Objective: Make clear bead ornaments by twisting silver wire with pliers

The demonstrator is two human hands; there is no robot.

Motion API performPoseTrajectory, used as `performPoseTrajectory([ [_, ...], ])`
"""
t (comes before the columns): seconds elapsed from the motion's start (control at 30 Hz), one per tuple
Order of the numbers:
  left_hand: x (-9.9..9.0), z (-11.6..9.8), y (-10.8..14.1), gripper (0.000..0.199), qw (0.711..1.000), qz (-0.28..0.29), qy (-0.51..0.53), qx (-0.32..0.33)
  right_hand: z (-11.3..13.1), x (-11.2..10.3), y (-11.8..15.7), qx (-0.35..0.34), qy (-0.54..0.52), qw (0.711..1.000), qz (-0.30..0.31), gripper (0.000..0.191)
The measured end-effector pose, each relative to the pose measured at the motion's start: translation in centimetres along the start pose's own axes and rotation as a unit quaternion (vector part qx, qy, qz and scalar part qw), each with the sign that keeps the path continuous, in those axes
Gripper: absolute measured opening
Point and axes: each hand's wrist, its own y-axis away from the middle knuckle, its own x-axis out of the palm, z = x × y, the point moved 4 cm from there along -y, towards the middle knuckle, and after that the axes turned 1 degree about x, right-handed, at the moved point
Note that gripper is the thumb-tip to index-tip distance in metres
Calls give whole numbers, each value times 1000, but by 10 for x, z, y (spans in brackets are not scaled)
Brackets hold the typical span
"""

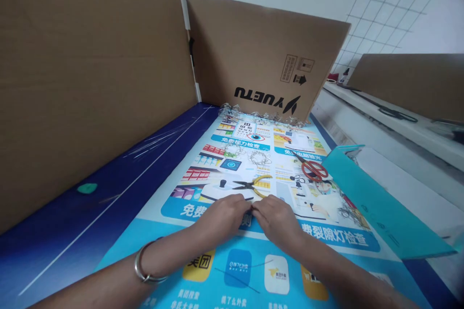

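My left hand (225,216) and my right hand (277,218) meet over the middle of a printed poster sheet (174,239), fingertips pinched close together. Both are closed; whatever sits between the fingers is too small or hidden to name. Just beyond my fingers lie pliers (250,185) with yellow handles, their jaws pointing left. Scissors (313,171) with red handles rest farther out to the right. Two loose tangles of thin silvery wire, one a ring-shaped bundle (259,156), lie past the pliers. Thin dark strands cross the sheet near my wrists.
Cardboard panels stand at the left (90,58) and the far end (261,53). Along the far panel's foot runs a row of crumpled silvery wire pieces (261,118). A teal folder-like case (369,203) leans at the right. A small green piece (87,188) lies at left.
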Motion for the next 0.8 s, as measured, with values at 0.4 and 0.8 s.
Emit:
performPoseTrajectory([
  [0.4, -11, 18, -3, 25, 999, -44, -6, 4, -7, -9, -2, 31, 16, 999, -15, 24],
  [0.8, -9, 30, -5, 26, 997, -12, -67, 20, -15, -12, -2, 36, 54, 998, 9, 24],
])
